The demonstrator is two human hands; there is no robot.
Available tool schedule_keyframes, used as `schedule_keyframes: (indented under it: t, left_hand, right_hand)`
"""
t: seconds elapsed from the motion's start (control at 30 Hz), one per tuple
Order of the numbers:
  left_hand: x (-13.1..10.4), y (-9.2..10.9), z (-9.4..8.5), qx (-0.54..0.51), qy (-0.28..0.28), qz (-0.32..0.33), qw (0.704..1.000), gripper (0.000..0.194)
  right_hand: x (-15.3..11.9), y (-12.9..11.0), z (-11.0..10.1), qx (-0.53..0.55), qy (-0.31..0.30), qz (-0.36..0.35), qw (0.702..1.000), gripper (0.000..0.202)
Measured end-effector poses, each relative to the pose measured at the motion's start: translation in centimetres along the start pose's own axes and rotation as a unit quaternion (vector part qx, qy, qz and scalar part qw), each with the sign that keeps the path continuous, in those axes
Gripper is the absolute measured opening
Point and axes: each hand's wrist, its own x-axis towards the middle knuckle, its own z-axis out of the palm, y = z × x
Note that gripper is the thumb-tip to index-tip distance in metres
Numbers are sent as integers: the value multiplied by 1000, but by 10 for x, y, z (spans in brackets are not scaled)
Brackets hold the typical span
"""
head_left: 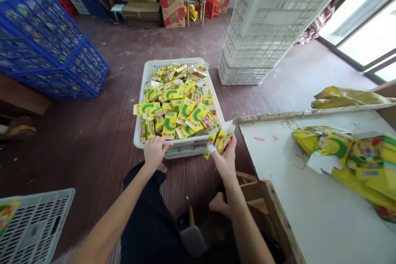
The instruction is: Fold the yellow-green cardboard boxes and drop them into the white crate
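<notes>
A white plastic crate (149,75) full of small yellow and green boxes (170,125) stands on the floor in front of me. My left hand (154,152) is on the near rim of the crate, its fingers bent over the edge. Over the crate's near right corner, my right hand (225,154) grips some yellow boxes (223,137), and a white flap sticks up from one of them. A white wrap covers the tip of the right thumb.
A white table (272,152) at the right bears flattened yellow packaging (355,152) and rubber bands. Tall white crates (262,20) stand behind it, blue crates (52,41) at the left. A grey crate (40,218) lies at the lower left.
</notes>
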Motion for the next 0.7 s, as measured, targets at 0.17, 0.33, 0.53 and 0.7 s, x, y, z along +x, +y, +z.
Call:
schedule_keyframes:
  t: [0.17,0.33,0.53,0.7]
  left_hand:
    - [-40,6,-10,-6,20,13,1000,40]
    - [-53,10,-7,-92,86,-12,992,27]
    - [-60,25,-17,-232,159,-65,957,24]
    - [-44,72,-40,-485,45,-145,861,43]
  right_hand:
    - [82,-9,11,-116,44,-13,992,70]
    - [108,12,9,-178,23,46,983,58]
    - [84,9,-7,-184,23,-1,983,59]
    - [23,-6,4,-164,-85,-73,980,68]
